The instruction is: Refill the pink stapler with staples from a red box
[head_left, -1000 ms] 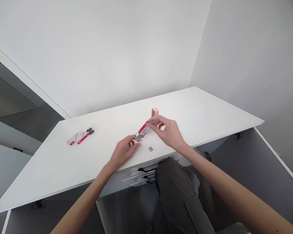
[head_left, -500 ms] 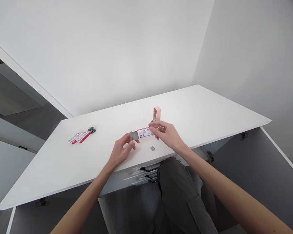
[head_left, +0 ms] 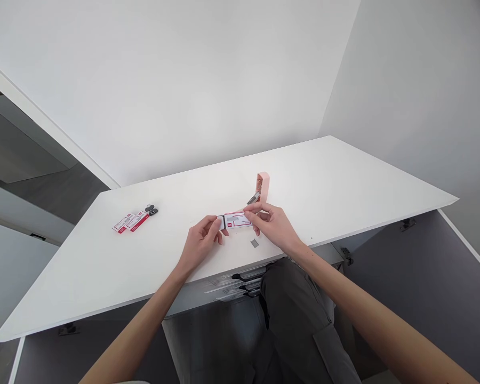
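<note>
A red-and-white printed card (head_left: 237, 220) with a grey bar on its face is held level over the front of the white table (head_left: 176, 202). My left hand (head_left: 202, 237) pinches a small pale piece with a dark edge at the card's left end; I cannot make out its kind. My right hand (head_left: 275, 226) grips the card's right end between thumb and fingers, partly covering it. Just behind my right hand, a pink stapler (head_left: 264, 185) stands opened up, its metal part (head_left: 254, 198) exposed. A short grey strip (head_left: 255, 243), like staples, lies in front of the card.
At the table's left lie two similar red-and-white cards (head_left: 131, 221), with small dark rounded pieces (head_left: 151, 209) beside them. Drawers with black handles (head_left: 248, 276) are under the front edge, near my leg (head_left: 300, 314). White walls (head_left: 208, 85) rise behind.
My left fingers have closed onto the card's left end, where a grey flap showed before and a pale piece with a dark edge shows now. My right hand keeps its grip.
</note>
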Demonstrator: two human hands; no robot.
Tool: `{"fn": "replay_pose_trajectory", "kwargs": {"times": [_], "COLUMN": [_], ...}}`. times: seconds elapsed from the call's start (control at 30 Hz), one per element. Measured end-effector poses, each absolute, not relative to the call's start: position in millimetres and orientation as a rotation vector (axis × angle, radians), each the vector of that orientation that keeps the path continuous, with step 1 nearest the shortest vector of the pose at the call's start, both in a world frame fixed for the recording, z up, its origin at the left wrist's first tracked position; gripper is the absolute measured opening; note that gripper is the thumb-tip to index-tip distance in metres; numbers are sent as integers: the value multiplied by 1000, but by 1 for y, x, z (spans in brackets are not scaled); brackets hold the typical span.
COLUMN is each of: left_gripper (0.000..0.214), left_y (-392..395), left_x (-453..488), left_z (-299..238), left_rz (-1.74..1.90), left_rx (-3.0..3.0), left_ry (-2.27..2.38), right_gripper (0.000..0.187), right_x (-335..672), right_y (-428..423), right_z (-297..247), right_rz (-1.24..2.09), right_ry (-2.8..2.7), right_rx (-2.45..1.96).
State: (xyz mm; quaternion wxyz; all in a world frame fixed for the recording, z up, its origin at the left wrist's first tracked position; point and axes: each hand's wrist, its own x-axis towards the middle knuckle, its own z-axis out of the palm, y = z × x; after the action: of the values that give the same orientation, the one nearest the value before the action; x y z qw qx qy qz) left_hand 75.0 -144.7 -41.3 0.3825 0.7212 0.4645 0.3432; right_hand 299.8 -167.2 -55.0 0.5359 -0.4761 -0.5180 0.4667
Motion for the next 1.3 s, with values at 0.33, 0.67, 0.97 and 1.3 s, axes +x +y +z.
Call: {"fn": "replay_pose_trajectory", "kwargs": {"times": [0.33,0.67,0.97,1.3], "left_gripper": [45,44,47,58], "left_y": [-142,-143,-156,-154], "left_x": [68,71,-10,-108], "left_z": [-47,-43,-35,-10], "left_rz": [769,688,977,896], "left_rx": [1713,1787,1755,1626], "left_ry": [1027,995,1596,2356], "right_gripper": [39,41,39,32], "right_x": [292,299,362,375], "right_y": [-172,-178,-180,-178], "right_z": [-60,-64,-67,-79], "right_rz": [1203,1318,1078,1010], "right_ry": [-1261,-1309,-1388,-1418], "right_rx": [-1018,-947,-1219,-1241]}}
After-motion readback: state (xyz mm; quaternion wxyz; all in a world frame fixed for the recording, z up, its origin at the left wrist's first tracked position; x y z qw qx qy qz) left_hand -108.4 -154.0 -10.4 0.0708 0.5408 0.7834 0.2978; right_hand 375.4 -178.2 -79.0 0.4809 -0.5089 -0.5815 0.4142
